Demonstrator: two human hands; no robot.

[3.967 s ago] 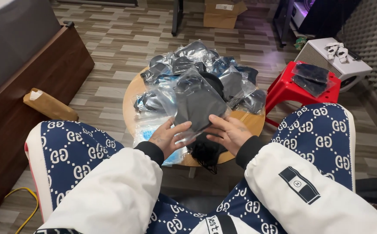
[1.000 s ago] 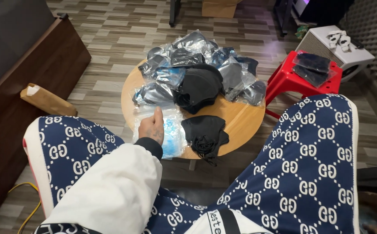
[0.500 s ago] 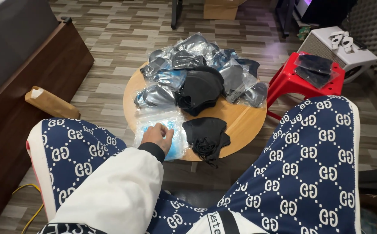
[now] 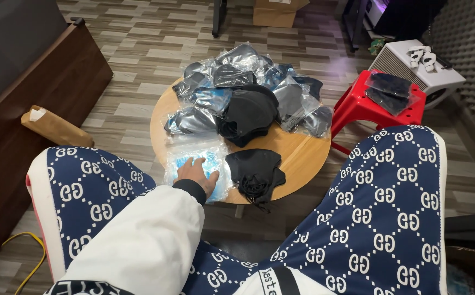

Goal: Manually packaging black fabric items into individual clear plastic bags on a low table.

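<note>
The left hand [image 4: 196, 176] has slid down onto the clear bags [image 4: 194, 164], fingers spread flat on them, probably gripping nothing. The loose mask [image 4: 255, 172] lies just right of the fingertips. Right hand unseen.

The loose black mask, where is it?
In the head view the black mask lies on the round table's near edge, just right of the left hand on the clear bags.

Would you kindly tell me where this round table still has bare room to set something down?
Bare wood shows on the round table right of the loose black mask. The far half is crowded with bagged masks; the left hand covers the blue packets.
</note>
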